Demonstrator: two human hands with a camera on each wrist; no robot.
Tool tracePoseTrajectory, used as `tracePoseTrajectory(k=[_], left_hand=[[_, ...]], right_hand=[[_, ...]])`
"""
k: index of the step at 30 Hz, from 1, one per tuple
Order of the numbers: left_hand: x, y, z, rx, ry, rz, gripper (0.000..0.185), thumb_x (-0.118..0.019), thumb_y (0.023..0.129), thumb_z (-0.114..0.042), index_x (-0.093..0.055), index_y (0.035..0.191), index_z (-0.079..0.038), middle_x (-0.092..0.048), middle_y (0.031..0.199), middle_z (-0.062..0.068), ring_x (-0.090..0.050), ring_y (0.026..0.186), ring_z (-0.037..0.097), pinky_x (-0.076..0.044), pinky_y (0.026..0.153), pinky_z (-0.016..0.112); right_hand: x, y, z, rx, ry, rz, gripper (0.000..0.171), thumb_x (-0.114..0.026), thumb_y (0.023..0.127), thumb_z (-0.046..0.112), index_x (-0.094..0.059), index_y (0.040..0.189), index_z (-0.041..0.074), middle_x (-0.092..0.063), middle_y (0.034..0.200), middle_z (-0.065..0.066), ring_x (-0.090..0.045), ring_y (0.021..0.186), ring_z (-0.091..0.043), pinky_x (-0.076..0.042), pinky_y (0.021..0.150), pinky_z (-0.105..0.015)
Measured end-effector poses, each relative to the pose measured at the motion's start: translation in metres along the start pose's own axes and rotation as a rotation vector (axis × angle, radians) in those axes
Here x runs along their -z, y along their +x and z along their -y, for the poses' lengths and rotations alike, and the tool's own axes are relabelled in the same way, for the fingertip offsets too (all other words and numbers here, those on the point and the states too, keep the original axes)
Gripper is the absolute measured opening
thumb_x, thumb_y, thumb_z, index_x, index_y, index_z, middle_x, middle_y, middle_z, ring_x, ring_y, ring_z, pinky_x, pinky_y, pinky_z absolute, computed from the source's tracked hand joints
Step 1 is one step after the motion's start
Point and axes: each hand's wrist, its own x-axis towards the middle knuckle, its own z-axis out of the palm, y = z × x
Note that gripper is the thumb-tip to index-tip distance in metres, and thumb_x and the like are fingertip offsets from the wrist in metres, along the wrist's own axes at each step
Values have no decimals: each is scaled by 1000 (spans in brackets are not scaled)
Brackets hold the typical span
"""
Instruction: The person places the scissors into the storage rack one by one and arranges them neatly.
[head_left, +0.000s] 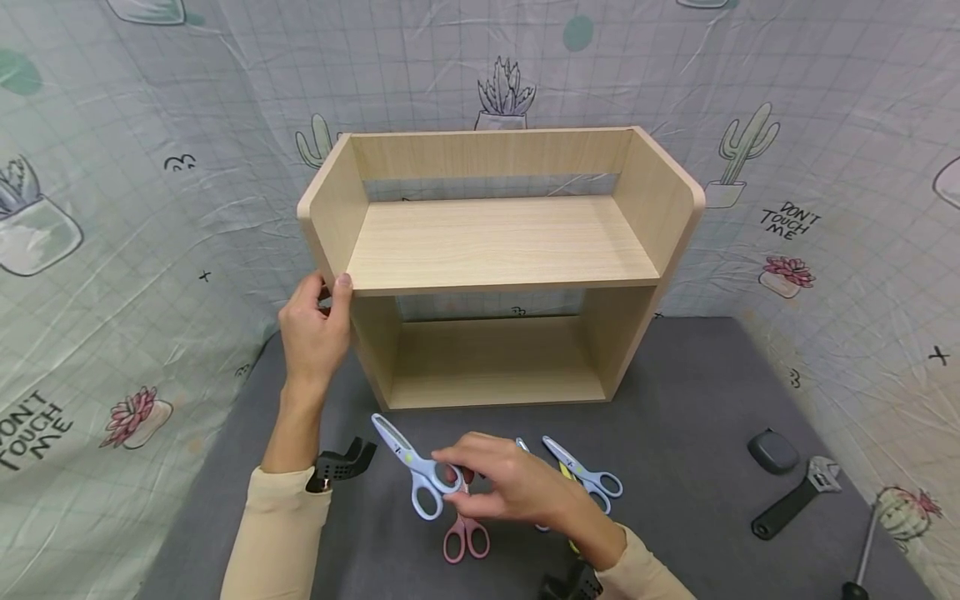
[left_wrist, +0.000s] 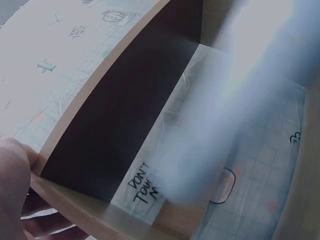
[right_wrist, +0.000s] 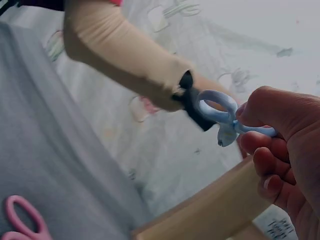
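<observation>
My left hand (head_left: 317, 329) grips the left side panel of a pale wooden two-tier shelf (head_left: 487, 283), its thumb at the front edge near the middle board. In the left wrist view, the left hand (left_wrist: 15, 195) curls around the panel edge, and a blurred blue shape crosses close to the camera. My right hand (head_left: 513, 479) pinches light blue scissors (head_left: 405, 454) by one handle loop, blades pointing up and left, in front of the shelf. The right wrist view shows the thumb and fingers on that loop. Pink scissors (head_left: 465, 533) lie on the table just below the held pair.
More blue scissors (head_left: 588, 475) lie right of my right hand, partly over something yellow. On the grey table (head_left: 690, 392) at right are a small black case (head_left: 773, 452), an adjustable wrench (head_left: 797, 497) and a screwdriver (head_left: 862, 554). A patterned cloth (head_left: 187, 208) surrounds the table.
</observation>
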Motion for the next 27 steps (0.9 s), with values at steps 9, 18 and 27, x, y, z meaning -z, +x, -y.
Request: tracePoseTrajectory(k=[9,18,27], left_hand=[[1,1,-1,0,-15,1,37,-59,100,-30,-68,115,3,-70,111,22,-69,101,36,-40,68,8],[3,1,-1,-5,-27,11,38,-60,99,-30,-68,117,2,-70,112,22,-70,101,36,-40,68,4],[3,-1,2,6,-44,14,38,-59,100,-31,-68,121,0,-70,114,21,-69,101,35,-41,67,5]], right_hand=[[26,17,0,65,-33,-96,42,-73,83,5,-63,123,-1,-62,90,0,-57,79,-8,-47,71,-10],[50,41,-7,33,-70,-167,40,-75,84,7,-64,122,-1,-62,89,-2,-58,78,-9,-51,72,-13],[67,72,-21,-47,-139,-183,44,-79,81,5,-64,122,-2,-63,92,-6,-59,80,-11,-54,71,-18]])
